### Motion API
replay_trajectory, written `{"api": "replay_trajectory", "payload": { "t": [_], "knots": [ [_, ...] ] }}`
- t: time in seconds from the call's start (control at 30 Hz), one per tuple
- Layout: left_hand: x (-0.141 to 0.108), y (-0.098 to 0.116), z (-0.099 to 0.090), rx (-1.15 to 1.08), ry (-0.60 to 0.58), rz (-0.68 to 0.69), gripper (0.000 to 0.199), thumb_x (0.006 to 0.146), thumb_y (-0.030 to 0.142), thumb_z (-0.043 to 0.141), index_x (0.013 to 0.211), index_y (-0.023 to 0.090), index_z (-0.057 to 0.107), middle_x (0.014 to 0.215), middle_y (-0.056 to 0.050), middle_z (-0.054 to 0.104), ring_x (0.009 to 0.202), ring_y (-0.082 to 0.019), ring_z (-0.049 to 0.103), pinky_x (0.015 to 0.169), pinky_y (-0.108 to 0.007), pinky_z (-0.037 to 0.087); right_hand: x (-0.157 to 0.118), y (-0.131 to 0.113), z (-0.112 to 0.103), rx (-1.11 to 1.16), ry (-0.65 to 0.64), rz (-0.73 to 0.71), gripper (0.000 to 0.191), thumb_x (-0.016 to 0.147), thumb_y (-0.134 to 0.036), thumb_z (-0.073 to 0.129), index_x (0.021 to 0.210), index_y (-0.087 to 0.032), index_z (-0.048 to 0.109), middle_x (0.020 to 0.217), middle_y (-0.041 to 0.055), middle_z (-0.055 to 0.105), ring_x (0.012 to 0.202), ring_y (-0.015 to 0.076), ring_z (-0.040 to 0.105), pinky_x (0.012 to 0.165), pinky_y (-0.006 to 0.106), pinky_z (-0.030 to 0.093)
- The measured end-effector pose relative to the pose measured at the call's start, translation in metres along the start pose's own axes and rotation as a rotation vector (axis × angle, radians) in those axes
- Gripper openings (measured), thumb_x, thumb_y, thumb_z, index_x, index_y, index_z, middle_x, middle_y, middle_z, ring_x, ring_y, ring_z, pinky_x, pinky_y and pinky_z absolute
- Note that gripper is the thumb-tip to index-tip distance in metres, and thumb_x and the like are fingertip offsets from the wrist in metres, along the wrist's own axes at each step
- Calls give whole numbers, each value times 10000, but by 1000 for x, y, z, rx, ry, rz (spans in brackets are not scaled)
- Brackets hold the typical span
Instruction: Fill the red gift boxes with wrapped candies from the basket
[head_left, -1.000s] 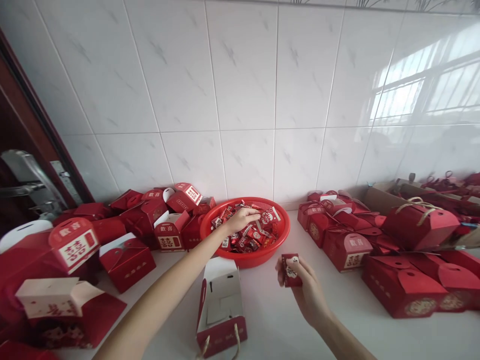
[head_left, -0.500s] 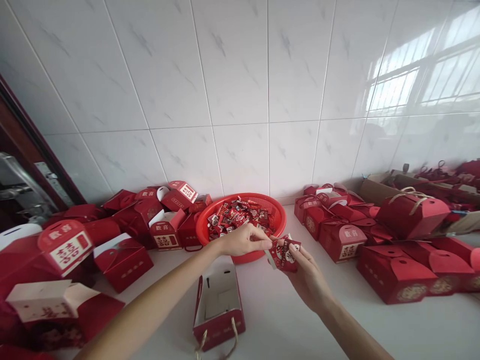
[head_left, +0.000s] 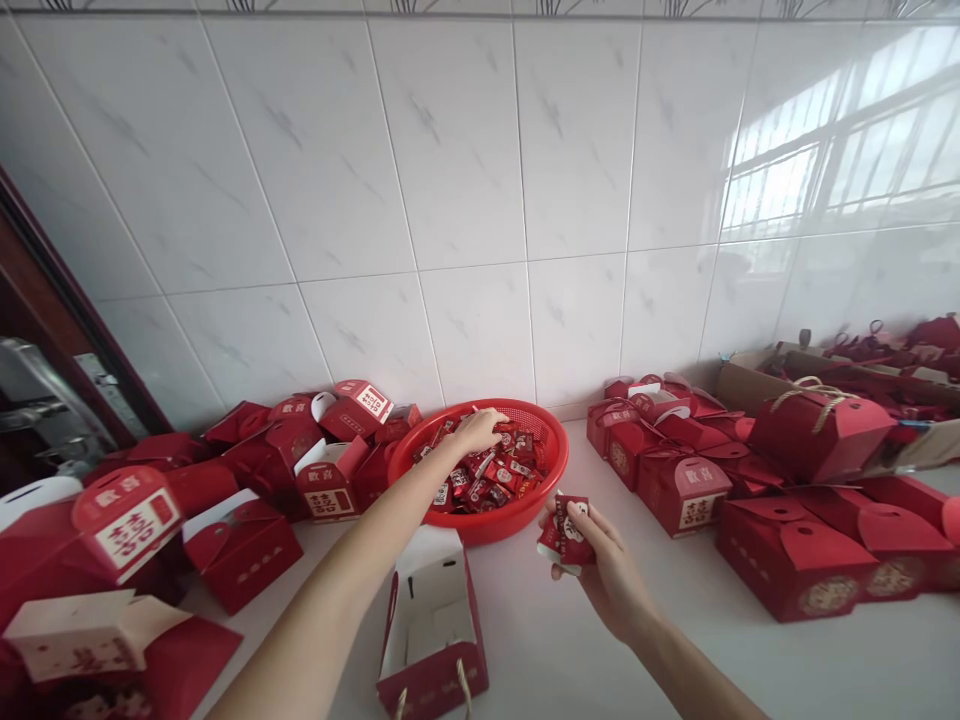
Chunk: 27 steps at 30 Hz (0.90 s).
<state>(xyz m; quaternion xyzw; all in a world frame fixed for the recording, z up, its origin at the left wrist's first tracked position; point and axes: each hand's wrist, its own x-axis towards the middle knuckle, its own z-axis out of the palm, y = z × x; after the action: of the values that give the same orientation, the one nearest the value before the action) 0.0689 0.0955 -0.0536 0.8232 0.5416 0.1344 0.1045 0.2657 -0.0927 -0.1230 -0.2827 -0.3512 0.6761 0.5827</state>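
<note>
My left hand (head_left: 478,430) reaches down into a red plastic basket (head_left: 559,455). Its fingers are bent among many small red wrapped candies (head_left: 491,485), the fingertips hidden, so I cannot tell whether it grips one. To the right of the basket's front rim, my right hand (head_left: 604,560) is closed around wrapped candies (head_left: 570,525) in red and white packaging; how many is unclear. In front of the basket, beneath my left forearm, stands an open red gift box (head_left: 469,640) with a white inside and rope handles toward me.
Red gift boxes, some with lids raised, crowd the left (head_left: 247,555). More boxes (head_left: 795,550) stand on the right, with a brown carton (head_left: 739,380) behind them. The white tabletop (head_left: 559,650) meets a tiled wall (head_left: 480,330). A metal door handle (head_left: 45,380) shows far left.
My left hand has left the candies in my right hand and moved left into the basket. My right hand keeps its hold, slightly lower. The view has tilted up a little.
</note>
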Motion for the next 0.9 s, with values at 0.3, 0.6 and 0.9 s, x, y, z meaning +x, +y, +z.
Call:
{"api": "replay_trajectory", "payload": {
  "t": [0.3,0.6,0.9],
  "knots": [
    [14,-6,18,-150,-8,-33,303,958,350,602,1188,155,620,1201,-87,637,1032,-226,642,882,-431,556,0,2,-2,4,-25,-11,446,735,-537,785,951,-150,733,811,56,667,663,168,610,483,257,515],
    [-37,25,-12,-637,-14,88,422,914,448,580,1165,126,690,1049,-111,746,946,-212,687,884,-360,541,0,-6,1,7,-30,13,427,736,-539,775,927,-168,687,760,43,675,632,200,695,429,243,511],
    [-128,92,-8,-500,-182,373,310,936,333,563,1179,241,732,1118,-64,706,1037,-196,646,963,-321,488,-5,-5,3,53,-29,56,457,769,-583,741,947,-167,681,785,60,707,681,222,727,464,268,546]
  ]
}}
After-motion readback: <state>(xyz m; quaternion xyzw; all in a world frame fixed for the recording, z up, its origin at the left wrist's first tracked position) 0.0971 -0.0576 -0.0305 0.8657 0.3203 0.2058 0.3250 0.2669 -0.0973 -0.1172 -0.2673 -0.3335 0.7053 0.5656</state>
